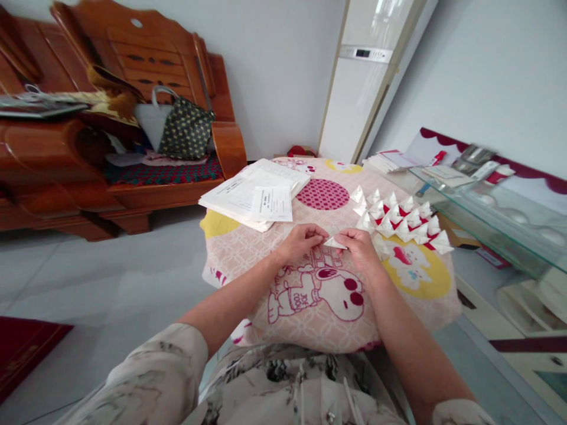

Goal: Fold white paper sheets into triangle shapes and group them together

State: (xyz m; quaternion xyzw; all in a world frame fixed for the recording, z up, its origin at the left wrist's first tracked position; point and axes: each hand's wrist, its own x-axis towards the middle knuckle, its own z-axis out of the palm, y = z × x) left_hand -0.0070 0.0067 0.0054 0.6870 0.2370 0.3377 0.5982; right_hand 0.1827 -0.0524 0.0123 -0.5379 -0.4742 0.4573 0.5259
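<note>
A small folded white paper piece [333,242] is held between my two hands over the table. My right hand [357,243] pinches its right end between thumb and fingers. At its left tip are the closed fingers of my left hand [303,242]; whether they grip the paper or only touch it, I cannot make out. To the right of my hands stand several folded white paper pieces [390,221] in rows, with red showing between them. A stack of printed white papers [234,198] lies beyond my left hand, with a smaller printed sheet [272,204] on top.
A patterned pink and yellow cloth [316,330] covers the table. At the right stands a glass-topped cabinet [500,206] with papers [390,160] and small items on it. A wooden bench [177,198] with bags stands at the left, a tall white air conditioner [354,88] behind.
</note>
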